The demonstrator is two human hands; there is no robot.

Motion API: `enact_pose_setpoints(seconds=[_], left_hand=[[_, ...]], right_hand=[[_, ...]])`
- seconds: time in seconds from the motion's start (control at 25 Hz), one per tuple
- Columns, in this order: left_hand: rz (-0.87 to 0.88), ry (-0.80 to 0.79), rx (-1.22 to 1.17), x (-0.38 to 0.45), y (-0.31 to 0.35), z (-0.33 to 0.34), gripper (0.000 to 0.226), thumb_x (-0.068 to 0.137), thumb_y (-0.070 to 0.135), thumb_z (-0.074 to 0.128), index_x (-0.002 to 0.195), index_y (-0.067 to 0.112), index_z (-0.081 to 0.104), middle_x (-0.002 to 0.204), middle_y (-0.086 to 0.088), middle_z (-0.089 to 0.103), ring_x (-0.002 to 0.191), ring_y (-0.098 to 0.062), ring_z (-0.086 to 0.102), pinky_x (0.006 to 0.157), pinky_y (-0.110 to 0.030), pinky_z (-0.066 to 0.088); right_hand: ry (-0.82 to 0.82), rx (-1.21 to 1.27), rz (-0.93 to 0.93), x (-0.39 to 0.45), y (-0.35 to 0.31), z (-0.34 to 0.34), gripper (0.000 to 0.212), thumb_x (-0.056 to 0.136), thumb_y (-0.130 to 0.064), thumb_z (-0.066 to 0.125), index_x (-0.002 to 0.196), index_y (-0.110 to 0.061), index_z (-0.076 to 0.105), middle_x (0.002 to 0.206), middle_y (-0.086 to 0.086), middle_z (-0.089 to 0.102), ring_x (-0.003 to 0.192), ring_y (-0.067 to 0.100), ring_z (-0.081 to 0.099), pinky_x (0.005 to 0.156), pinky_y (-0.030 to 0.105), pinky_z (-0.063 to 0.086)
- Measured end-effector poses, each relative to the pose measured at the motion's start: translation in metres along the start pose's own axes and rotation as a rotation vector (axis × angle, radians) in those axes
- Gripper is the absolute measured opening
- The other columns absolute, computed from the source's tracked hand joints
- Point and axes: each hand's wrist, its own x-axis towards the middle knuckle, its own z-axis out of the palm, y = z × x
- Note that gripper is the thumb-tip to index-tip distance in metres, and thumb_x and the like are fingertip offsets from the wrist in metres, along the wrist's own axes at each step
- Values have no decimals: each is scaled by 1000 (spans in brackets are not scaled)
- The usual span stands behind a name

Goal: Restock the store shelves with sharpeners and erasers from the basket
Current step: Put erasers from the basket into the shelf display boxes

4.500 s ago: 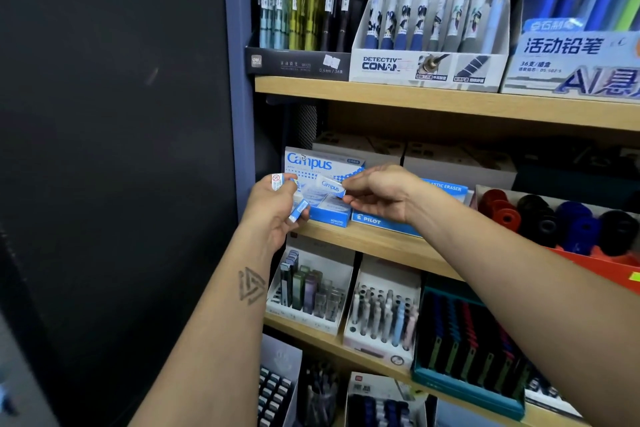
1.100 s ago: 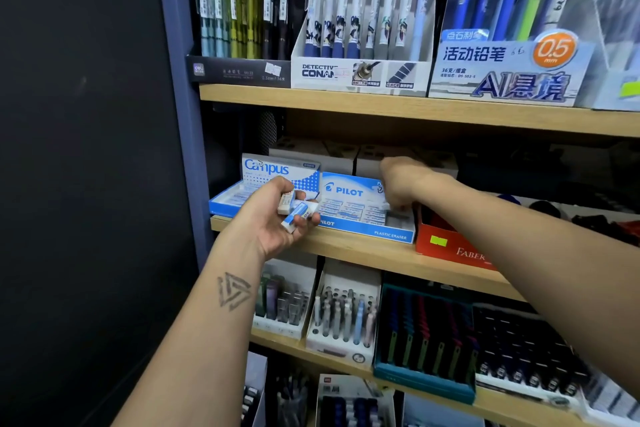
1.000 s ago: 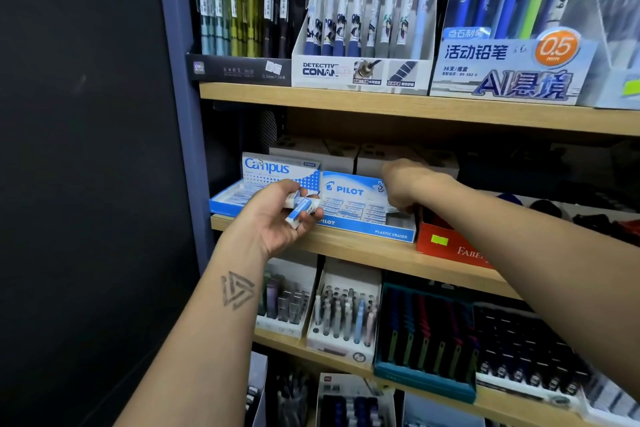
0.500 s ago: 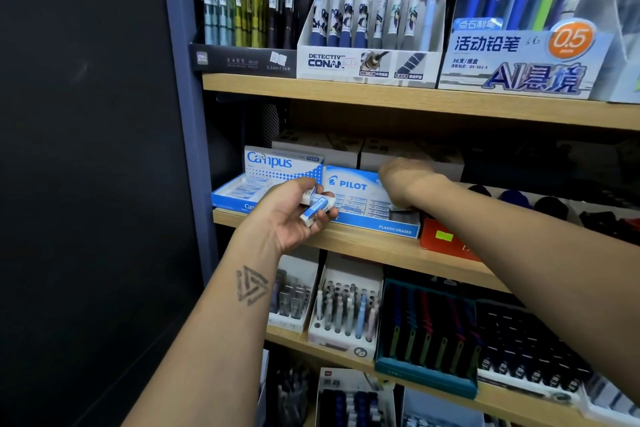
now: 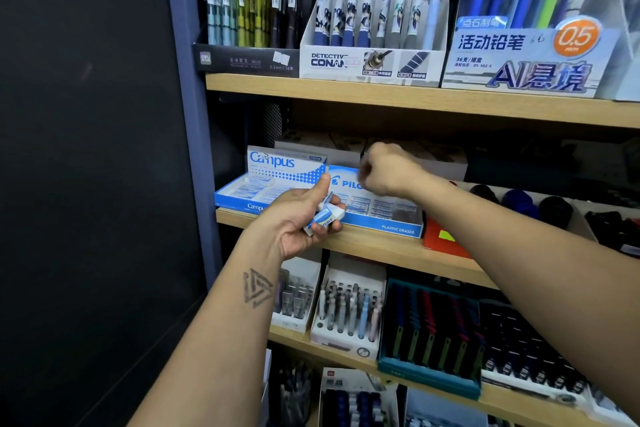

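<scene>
The left hand point(image 5: 300, 218) gripped a few small white erasers with blue paper sleeves point(image 5: 325, 218), thumb raised, held just in front of the light wooden middle shelf point(image 5: 381, 248). The right hand point(image 5: 386, 170) hovered curled above the open blue Pilot cardboard eraser box point(image 5: 384, 218); whether it pinched anything, I could not tell. Beside that box sat the blue-and-white Campus eraser tray point(image 5: 263, 184), touching it on the left. The basket was out of sight. It looked like the eraser-stocking step: the next move probably called for passing one eraser across and laying it flat in a free slot of the Pilot box.
</scene>
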Motion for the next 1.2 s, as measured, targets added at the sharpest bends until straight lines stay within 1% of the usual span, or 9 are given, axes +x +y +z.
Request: enact_pose_setpoints(seconds=[0.08, 0.12, 0.24, 0.4, 0.56, 0.8, 0.96, 1.12, 1.2], left_hand=[[16, 16, 11, 0, 0, 0, 46, 98, 48, 53, 106, 3, 58, 90, -15, 63, 48, -18, 57, 27, -14, 30], [23, 28, 7, -1, 1, -1, 47, 99, 48, 52, 112, 3, 58, 89, -15, 63, 47, -18, 57, 27, -14, 30], [24, 59, 1, -2, 3, -4, 48, 99, 51, 48, 118, 7, 57, 83, -15, 62, 48, -19, 58, 26, -14, 29], [-44, 83, -81, 2, 6, -11, 59, 102, 57, 37, 117, 3, 56, 87, -20, 62, 47, -23, 58, 27, -15, 32], [-40, 95, -47, -1, 12, -18, 28, 103, 28, 50, 108, 2, 57, 90, -19, 63, 47, -21, 58, 28, -14, 34], [44, 116, -11, 2, 8, -18, 18, 104, 19, 51, 111, 4, 57, 85, -17, 62, 45, -19, 58, 30, -14, 37], [92, 135, 8, 5, 6, -14, 15, 101, 13, 55, 114, 7, 59, 91, -17, 62, 45, -18, 60, 31, -15, 38], [121, 143, 8, 3, 7, -14, 14, 97, 6, 61, 111, 6, 60, 94, -21, 64, 45, -18, 61, 32, -15, 37], [129, 159, 47, 1, 6, -14, 14, 96, 5, 63, 109, 8, 62, 92, -21, 67, 48, -19, 61, 33, -16, 38]], right_hand=[[-265, 667, -112, -4, -10, -2, 32, 86, 6, 64, 114, -8, 72, 107, 16, 74, 90, 21, 68, 86, 35, 55], [-373, 815, -159, -7, -12, -1, 37, 83, 12, 65, 115, -5, 71, 106, 17, 74, 91, 21, 68, 89, 35, 55], [-373, 754, -267, -11, -14, 5, 33, 77, 3, 80, 109, -4, 75, 100, 25, 73, 87, 23, 68, 91, 35, 55], [-206, 785, -250, -11, -15, 12, 27, 70, 5, 85, 94, -1, 74, 90, 22, 73, 78, 20, 67, 74, 25, 57], [-148, 789, -211, -11, -14, 11, 27, 68, 10, 84, 90, -3, 72, 77, 6, 72, 75, 18, 67, 79, 33, 59], [-180, 788, -204, -11, -12, 12, 27, 74, -3, 85, 98, -1, 74, 89, 16, 74, 76, 14, 66, 81, 34, 58], [-263, 1013, -87, -12, -13, 12, 11, 86, 1, 73, 96, 5, 69, 79, 18, 71, 71, 22, 69, 75, 28, 60], [-143, 868, -177, -10, -7, 13, 23, 73, 10, 80, 90, -4, 72, 82, 7, 72, 70, 10, 65, 78, 32, 57], [-147, 803, -219, -10, -5, 12, 28, 70, 9, 82, 92, -5, 73, 91, 10, 74, 74, 11, 65, 78, 32, 58]])
